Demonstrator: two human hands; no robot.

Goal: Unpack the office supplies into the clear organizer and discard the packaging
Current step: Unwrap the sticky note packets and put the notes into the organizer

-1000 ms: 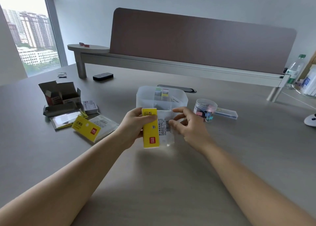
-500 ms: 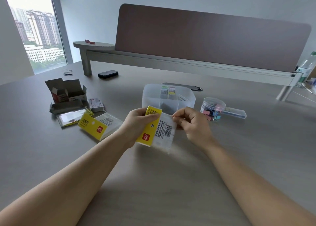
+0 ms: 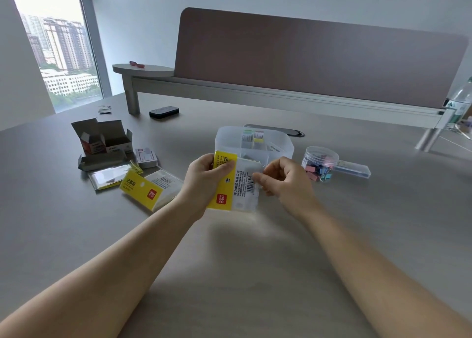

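- At the centre of the frame, a yellow-headed sticky-note pack (image 3: 231, 181) is held upright above the table (image 3: 357, 235), just in front of the clear organizer (image 3: 255, 143).
- Its yellow header is gripped by the left hand (image 3: 204, 181), thumb across the front and fingers curled behind.
- The clear sleeve's right edge, beside the barcode, is pinched by the right hand (image 3: 286, 181) with thumb and forefinger; the other fingers are curled in loosely.
- The step in hand is judged to be the opening of this pack; whether the sleeve is already open cannot be told.
- Some items are already seen inside the clear organizer, among them what looks like small labelled pads at its back compartment, so part of the unpacking is judged done.
- At the left of the frame, an opened cardboard box (image 3: 102, 138), a flattened clear wrapper (image 3: 112, 175) and a small white box (image 3: 145, 157) lie together; packaging is judged not yet discarded.
- A second yellow sticky-note pack (image 3: 150, 189) lies flat on the table just left of the left wrist, apparently still to be handled.
- To the right of the organizer, a round clear tub of coloured binder clips (image 3: 319, 164) and a slim clear case (image 3: 355, 169) stand outside it.
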